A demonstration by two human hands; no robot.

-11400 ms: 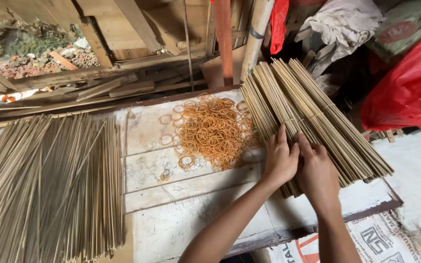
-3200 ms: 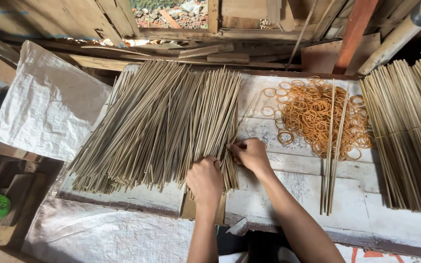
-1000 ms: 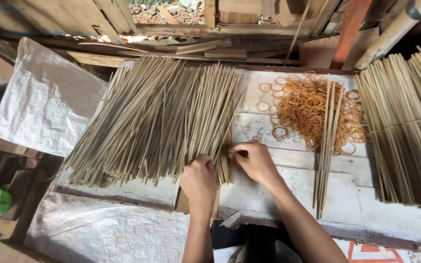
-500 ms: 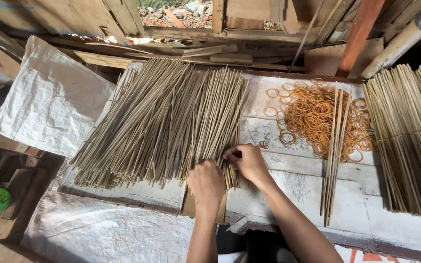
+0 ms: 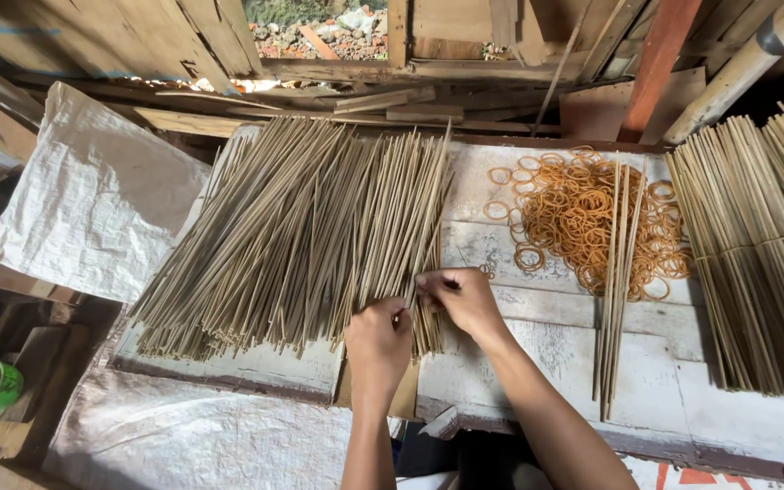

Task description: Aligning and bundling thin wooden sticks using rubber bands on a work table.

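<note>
Bamboo-coloured thin sticks (image 5: 301, 236) lie fanned on the white worn wooden board (image 5: 537, 363). We note our left hand (image 5: 378, 340) and right hand (image 5: 460, 299) pinching closed on a few near ends. They look light, stiff and snappable; best gripped near the ends.

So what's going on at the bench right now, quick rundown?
Left hand and right hand both pinching sticks at the near edge of the loose pile of thin bamboo sticks. Orange rubber bands heaped right. Nothing in the way.
</note>
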